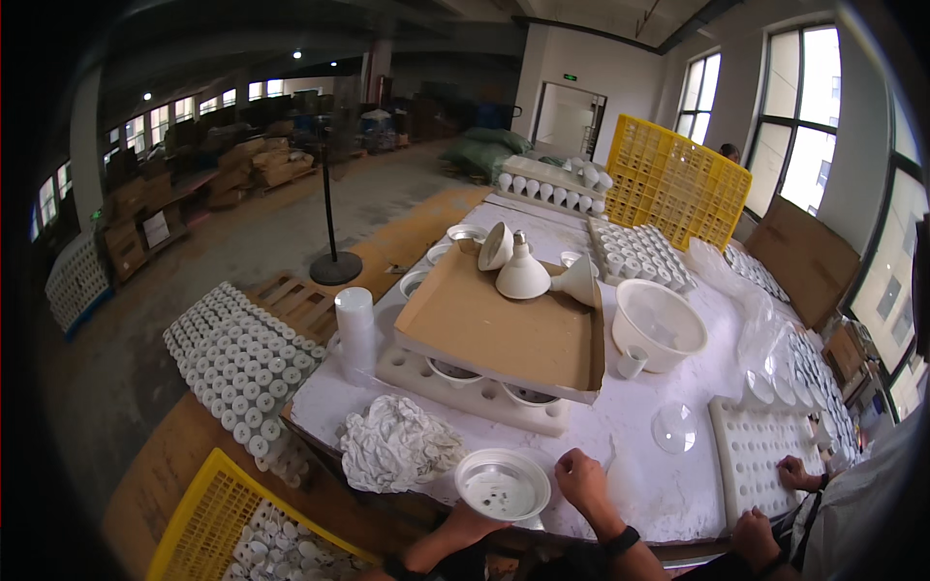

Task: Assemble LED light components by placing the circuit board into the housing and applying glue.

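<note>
Taking the middle of the view as the hub, at 8 to 9 o'clock rows of round white pieces (237, 373) stand beside the surface (697, 484). At 8 o'clock a yellow crate (199, 494) holds a jumble of small white parts. Next come a tall stack of white cups (355, 334) towards 8 to 9, then a crumpled white wrap (397, 441) at 7.

At 6 o'clock the left hand (472, 526) is closed around the lower left side of a white bowl (503, 484), most of its fingers hidden underneath. The bowl faces up, open, with dark holes in its floor. Around the hub, a cardboard tray (465, 315) carries white lamp-shaped pieces, one upright with its screw base (519, 236) on top; these look further along than the bowl. More bowls (531, 395) sit below the tray in a foam block (417, 376) and seem to be left to do.

At 5 o'clock the right hand (581, 479) is loosely curled beside the bowl, apart from it; I cannot tell whether it pinches anything. At 4 o'clock lies a loose clear disc (674, 427); no cover is on the bowl yet. Beyond it, a co-worker's hand (796, 474) rests at a holed foam tray (751, 455).
</note>
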Available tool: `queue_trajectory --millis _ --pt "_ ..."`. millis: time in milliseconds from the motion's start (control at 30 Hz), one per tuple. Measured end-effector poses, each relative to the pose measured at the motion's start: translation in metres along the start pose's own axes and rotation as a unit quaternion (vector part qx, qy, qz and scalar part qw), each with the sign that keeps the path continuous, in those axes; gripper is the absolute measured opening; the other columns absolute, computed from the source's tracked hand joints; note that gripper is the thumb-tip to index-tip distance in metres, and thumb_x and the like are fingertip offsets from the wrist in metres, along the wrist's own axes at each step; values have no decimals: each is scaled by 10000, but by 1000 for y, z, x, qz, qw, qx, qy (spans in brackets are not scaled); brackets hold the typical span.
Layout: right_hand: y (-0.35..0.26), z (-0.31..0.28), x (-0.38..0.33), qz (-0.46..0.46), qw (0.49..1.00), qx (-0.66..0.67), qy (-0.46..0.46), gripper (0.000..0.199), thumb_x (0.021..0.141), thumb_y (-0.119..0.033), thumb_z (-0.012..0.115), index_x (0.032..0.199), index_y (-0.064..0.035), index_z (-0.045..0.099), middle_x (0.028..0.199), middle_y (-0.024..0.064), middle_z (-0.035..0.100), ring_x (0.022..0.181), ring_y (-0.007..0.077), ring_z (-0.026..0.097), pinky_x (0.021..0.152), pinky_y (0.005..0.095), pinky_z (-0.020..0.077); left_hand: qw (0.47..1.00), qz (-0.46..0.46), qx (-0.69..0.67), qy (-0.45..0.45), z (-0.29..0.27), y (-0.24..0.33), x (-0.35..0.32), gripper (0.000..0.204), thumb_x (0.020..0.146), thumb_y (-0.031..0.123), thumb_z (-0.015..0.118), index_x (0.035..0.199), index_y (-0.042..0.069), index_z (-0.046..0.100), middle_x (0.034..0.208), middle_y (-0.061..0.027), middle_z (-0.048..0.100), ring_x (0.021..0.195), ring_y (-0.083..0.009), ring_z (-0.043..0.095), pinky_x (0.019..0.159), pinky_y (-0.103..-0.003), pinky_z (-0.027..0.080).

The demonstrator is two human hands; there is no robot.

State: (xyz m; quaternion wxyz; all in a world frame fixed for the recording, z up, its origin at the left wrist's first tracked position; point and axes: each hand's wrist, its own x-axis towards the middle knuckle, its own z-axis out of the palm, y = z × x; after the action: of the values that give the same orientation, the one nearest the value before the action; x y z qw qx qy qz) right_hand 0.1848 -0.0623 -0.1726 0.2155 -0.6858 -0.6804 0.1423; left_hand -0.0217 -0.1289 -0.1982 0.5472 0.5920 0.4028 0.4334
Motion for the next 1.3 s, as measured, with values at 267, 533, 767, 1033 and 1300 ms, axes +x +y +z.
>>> queue_trajectory --millis 267,533,767,1033,1300 --pt "70 -132 -44 93 978 90 165 136 744 -94 622 832 9 637 693 126 639 629 202 629 597 299 494 965 -146 -210 -54 -19 12 -56 347 813 130 663 1089 -16 511 726 -52 547 579 -114 502 524 -270 438" --pt "147 -132 -64 78 975 -18 209 300 773 -241 683 965 -16 633 864 142 645 723 238 631 682 333 501 875 -158 -423 -177 9 19 -54 498 914 288 519 1282 25 310 935 -137 487 670 -158 487 619 -360 455" --pt "87 -82 11 186 981 13 -51 622 688 -534 687 971 17 624 957 185 640 900 315 629 753 389 496 880 -198 -402 -158 21 18 -57 591 850 211 614 1322 65 288 987 -148 518 698 -168 512 631 -339 461" --pt "96 -79 16 141 964 145 -171 557 708 -313 682 1102 57 545 979 206 617 896 271 612 742 353 480 884 -191 -409 -121 31 18 -55 574 825 109 600 1313 51 303 972 -131 530 688 -168 518 607 -319 460" --pt "63 -71 -31 40 968 248 11 446 786 -248 672 1113 1 500 897 210 621 855 349 615 767 365 478 845 -240 -471 -80 21 7 -54 441 784 5 539 1202 5 399 855 -149 556 529 -171 498 489 -319 459"
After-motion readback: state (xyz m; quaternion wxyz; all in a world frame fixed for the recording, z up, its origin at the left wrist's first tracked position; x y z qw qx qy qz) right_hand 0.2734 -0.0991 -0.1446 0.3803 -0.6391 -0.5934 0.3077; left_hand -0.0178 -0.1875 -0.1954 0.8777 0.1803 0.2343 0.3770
